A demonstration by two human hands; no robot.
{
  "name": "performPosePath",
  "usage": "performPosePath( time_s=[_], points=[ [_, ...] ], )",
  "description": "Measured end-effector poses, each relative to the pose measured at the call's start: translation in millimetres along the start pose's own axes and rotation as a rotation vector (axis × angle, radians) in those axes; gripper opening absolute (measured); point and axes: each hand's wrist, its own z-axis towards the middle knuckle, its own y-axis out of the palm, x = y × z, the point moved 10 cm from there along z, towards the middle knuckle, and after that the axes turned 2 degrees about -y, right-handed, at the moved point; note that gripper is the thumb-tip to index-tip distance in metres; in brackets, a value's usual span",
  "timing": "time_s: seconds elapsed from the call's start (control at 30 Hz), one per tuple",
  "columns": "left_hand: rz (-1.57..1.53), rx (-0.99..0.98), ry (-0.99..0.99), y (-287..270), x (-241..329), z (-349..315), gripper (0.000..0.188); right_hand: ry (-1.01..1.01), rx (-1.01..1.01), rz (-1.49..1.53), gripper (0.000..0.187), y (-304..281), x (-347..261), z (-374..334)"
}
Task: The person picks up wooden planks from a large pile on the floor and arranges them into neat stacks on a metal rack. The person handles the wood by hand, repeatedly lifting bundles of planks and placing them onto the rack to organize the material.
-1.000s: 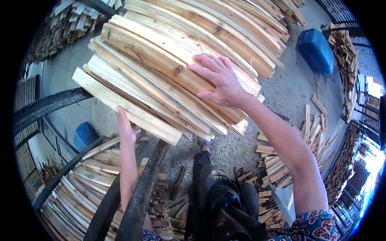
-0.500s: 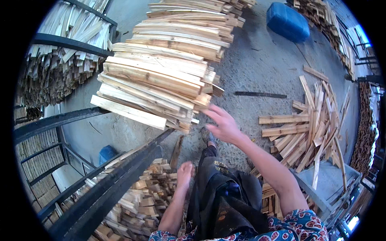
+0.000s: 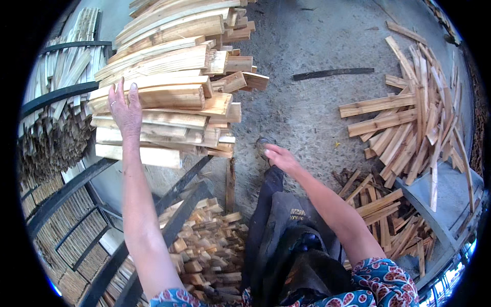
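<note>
A tall stack of pale wooden slats (image 3: 169, 97) fills the upper left, their ends uneven on the right side. My left hand (image 3: 126, 110) reaches onto it, fingers spread and thumb apart, over the upper slats near their left ends. It seems to touch a thick slat (image 3: 174, 98) but is not wrapped round it. Out over the concrete floor, to the right of the stack, hangs my right hand (image 3: 282, 157). Its fingers point left, partly stretched, with nothing visible in them.
A loose heap of slats (image 3: 404, 123) lies at right, by a grey metal cart (image 3: 434, 199). Dark metal rails (image 3: 179, 215) run beside my left arm, above stacked wood ends (image 3: 215, 250). A dark strip (image 3: 332, 73) lies on the floor.
My left hand has risen from beside my leg onto the slat stack. My right hand has drawn back from the stack's right ends. The view has shifted, and the blue container is out of sight.
</note>
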Motion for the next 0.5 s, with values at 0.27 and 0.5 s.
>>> performPosePath(
  time_s=[0.27, 0.5],
  points=[
    [-0.051, 0.113, 0.189, 33.5, 2.4, -2.8, 0.036, -0.062, 0.032, 0.736, 0.038, 74.1, -58.2, 109.8],
    [-0.038, 0.075, 0.187, 21.5, 2.5, -14.0, 0.035, 0.011, 0.067, 0.429, 0.044, 91.8, -18.5, 98.9]
  ],
)
